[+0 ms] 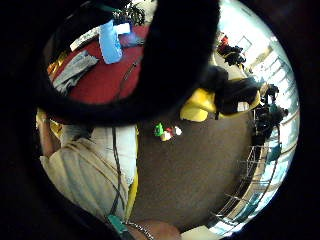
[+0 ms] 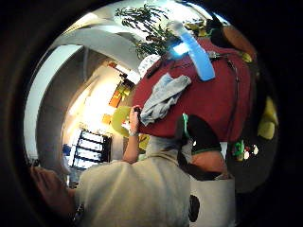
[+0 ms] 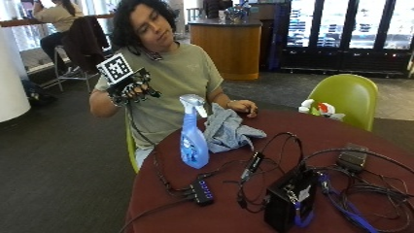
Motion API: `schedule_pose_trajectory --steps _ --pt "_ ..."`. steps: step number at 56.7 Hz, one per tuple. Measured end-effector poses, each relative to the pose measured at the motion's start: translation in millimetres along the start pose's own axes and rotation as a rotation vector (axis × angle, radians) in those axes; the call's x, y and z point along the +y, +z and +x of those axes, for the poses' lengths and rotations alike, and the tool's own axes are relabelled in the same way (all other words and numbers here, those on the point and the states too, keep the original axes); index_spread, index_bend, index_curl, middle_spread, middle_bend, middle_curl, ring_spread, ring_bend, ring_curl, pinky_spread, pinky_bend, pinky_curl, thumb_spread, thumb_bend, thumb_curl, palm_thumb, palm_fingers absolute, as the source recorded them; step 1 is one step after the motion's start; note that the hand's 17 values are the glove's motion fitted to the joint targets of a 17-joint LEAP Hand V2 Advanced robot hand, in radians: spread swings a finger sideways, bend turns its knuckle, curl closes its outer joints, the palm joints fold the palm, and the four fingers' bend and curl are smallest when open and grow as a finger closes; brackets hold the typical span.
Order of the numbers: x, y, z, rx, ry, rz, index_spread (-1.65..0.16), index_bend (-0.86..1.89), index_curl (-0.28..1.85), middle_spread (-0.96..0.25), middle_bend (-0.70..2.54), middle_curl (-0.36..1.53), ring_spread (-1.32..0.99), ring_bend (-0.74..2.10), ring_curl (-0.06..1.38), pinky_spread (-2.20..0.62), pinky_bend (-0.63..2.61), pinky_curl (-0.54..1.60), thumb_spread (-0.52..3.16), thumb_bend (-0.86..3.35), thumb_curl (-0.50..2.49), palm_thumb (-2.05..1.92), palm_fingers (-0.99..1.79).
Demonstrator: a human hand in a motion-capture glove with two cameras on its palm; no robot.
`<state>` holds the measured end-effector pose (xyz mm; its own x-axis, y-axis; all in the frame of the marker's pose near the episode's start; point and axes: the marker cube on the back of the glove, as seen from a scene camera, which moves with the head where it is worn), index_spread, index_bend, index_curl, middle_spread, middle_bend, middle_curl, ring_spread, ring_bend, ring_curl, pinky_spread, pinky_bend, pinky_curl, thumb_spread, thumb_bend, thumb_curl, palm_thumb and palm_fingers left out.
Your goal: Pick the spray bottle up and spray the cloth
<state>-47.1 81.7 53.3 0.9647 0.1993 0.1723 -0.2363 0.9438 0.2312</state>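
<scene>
A blue spray bottle [image 3: 193,141] with a pale trigger head stands upright on the round red table [image 3: 388,136], near the person's edge. Just beside it lies a crumpled grey-blue cloth [image 3: 226,128]. My gloved right hand [image 3: 132,90] is raised at shoulder height, off to the side of the table and well apart from the bottle, fingers loosely curled and holding nothing. The person's bare left hand [image 3: 243,106] rests on the table by the cloth. The palm views show the bottle [image 2: 199,56] [image 1: 110,42] and cloth [image 2: 163,97] [image 1: 75,70] from a distance.
A black box [image 3: 288,199], a USB hub [image 3: 202,191], a small adapter [image 3: 351,159] and tangled cables [image 3: 362,194] cover the table's near and right parts. A green chair [image 3: 346,97] stands at the far side, with a white and red item [image 3: 320,108] by it.
</scene>
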Motion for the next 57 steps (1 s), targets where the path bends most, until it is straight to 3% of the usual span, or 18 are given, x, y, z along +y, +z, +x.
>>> schedule_pose_trajectory --steps 9,19,26,40,47,57 --pt "-8.0 4.1 2.5 -0.036 0.086 -0.010 -0.37 0.19 0.39 0.04 0.18 0.37 0.00 0.26 0.33 0.25 0.17 0.31 1.12 -0.02 0.51 0.70 0.47" --pt "-20.8 17.2 4.1 -0.066 -0.031 -0.045 -0.38 0.18 0.37 0.04 0.18 0.35 0.00 0.25 0.33 0.25 0.18 0.31 1.10 -0.02 0.50 0.71 0.46" --pt "-41.2 31.9 -3.1 -0.227 -0.007 -0.045 -0.37 0.17 0.36 0.04 0.18 0.34 0.00 0.25 0.33 0.25 0.19 0.31 1.10 -0.02 0.49 0.71 0.46" --pt "-99.7 59.5 -14.7 -0.567 0.015 0.059 -0.36 0.14 0.33 0.06 0.17 0.32 0.00 0.27 0.34 0.25 0.24 0.34 1.08 -0.01 0.48 0.76 0.46" --pt "-149.6 76.9 -12.6 -0.682 0.100 0.126 -0.36 0.13 0.30 0.06 0.18 0.32 0.00 0.30 0.35 0.24 0.28 0.35 1.07 -0.01 0.48 0.79 0.48" --pt "-204.7 109.8 -12.5 -0.825 0.031 0.156 -0.33 0.11 0.27 0.06 0.19 0.32 -0.01 0.35 0.36 0.22 0.31 0.36 1.02 -0.02 0.48 0.83 0.49"
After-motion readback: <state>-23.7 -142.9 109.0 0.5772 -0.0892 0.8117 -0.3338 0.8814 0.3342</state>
